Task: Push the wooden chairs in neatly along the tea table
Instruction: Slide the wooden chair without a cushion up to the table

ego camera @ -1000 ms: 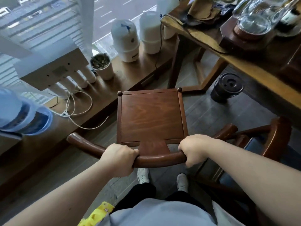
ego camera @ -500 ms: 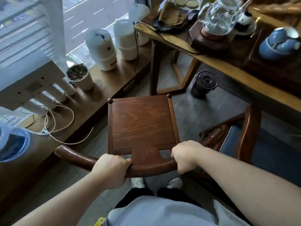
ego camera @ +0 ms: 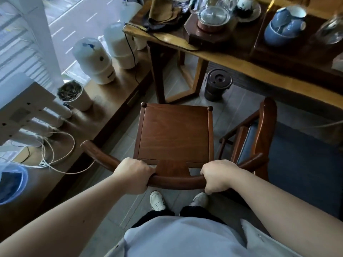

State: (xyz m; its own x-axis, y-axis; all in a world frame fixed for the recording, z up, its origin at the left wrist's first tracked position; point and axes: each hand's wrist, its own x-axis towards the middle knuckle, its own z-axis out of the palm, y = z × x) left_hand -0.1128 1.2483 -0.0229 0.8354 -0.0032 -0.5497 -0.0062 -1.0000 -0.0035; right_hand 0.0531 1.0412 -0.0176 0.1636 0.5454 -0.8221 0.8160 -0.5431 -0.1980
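Observation:
A dark wooden chair [ego camera: 174, 134] with a square seat and a curved back rail stands in front of me, facing the tea table [ego camera: 241, 71]. My left hand [ego camera: 134, 176] grips the rail left of the back splat; my right hand [ego camera: 217, 176] grips it on the right. The chair's front edge is a short way from the table's leg frame [ego camera: 185, 75]. A second wooden chair [ego camera: 259, 138] with a blue cushion stands to the right, angled toward the table and close beside the first.
A dark lidded bucket [ego camera: 218, 87] sits on the floor under the table edge. On the table stand a glass kettle [ego camera: 213, 15] and blue bowls [ego camera: 284, 26]. A low wooden ledge [ego camera: 104, 112] at left carries white tanks, a pot and loose cord.
The chair has moved forward and to the right, toward the table, with both hands still on its rail. More of the tabletop and the neighbouring chair has come into view.

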